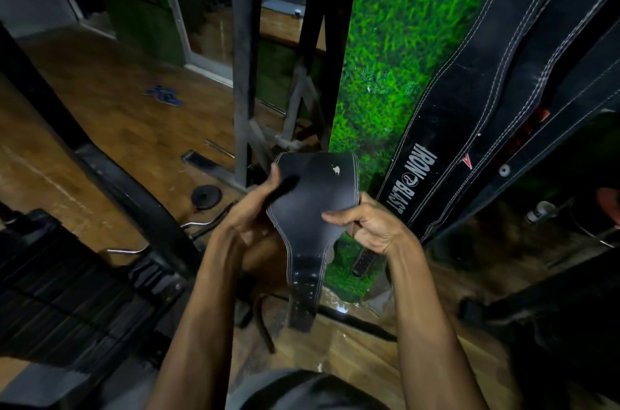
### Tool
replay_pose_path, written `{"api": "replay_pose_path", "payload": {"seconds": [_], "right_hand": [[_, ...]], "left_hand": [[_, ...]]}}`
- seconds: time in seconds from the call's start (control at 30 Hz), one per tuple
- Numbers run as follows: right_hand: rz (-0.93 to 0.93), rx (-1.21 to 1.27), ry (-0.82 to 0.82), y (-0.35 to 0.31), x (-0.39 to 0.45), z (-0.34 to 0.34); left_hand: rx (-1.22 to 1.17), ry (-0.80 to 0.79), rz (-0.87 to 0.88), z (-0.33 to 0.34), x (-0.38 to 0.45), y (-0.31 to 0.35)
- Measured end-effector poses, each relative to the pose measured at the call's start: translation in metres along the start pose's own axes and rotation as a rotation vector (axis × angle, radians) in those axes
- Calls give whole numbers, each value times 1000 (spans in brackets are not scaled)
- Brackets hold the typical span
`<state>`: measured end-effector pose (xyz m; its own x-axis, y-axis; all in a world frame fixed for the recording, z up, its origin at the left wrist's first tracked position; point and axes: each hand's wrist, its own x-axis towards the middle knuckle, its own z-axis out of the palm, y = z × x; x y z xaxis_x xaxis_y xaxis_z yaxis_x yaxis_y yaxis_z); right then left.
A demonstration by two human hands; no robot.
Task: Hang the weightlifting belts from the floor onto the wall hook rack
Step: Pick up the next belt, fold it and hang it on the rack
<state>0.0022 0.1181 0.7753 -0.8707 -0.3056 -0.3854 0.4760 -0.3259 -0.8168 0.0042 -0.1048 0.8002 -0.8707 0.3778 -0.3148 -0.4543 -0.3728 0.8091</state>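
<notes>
Both hands point(255, 211) round blk belt point(312, 205).

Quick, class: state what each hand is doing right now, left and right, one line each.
Left hand: grips the left edge of the black belt.
Right hand: grips the same belt's right edge, thumb across its face.

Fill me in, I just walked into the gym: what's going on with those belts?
A person is holding a black weightlifting belt with both hands, the left hand on one edge and the right hand on the other. Its strap end dangles above the wooden floor. Other belts already hang against the green turf wall on the right.
</notes>
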Motion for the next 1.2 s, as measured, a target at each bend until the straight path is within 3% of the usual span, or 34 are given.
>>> {"api": "replay_pose_path", "payload": {"seconds": [0.17, 0.27, 0.37, 0.53, 0.63, 0.73, 0.83, 0.97, 1.2], "right_hand": [[44, -304, 22, 5, -16, -2], [7, -157, 87, -2, -20, 0], [-134, 44, 37, -18, -18, 13], [-311, 117, 14, -26, -1, 41], [-345, 125, -12, -14, 4, 43], [-341, 62, -118, 4, 4, 39], [-290, -15, -191, 16, -2, 40], [-352, 33, -132, 3, -5, 37], [-585, 59, 66, -51, -19, 58]], "left_hand": [[-109, 93, 152, 9, 18, -8], [-62, 63, 193, 4, 8, -21], [-109, -11, 240, -12, 3, -35], [-122, -143, 210, -32, -16, -44], [-140, -197, 290, -46, -25, -19], [-149, -165, 346, -49, -26, 26], [21, 23, 409, -38, -21, 55], [67, 78, 457, -19, -21, 44], [229, -89, 299, -12, -19, 5]]}}
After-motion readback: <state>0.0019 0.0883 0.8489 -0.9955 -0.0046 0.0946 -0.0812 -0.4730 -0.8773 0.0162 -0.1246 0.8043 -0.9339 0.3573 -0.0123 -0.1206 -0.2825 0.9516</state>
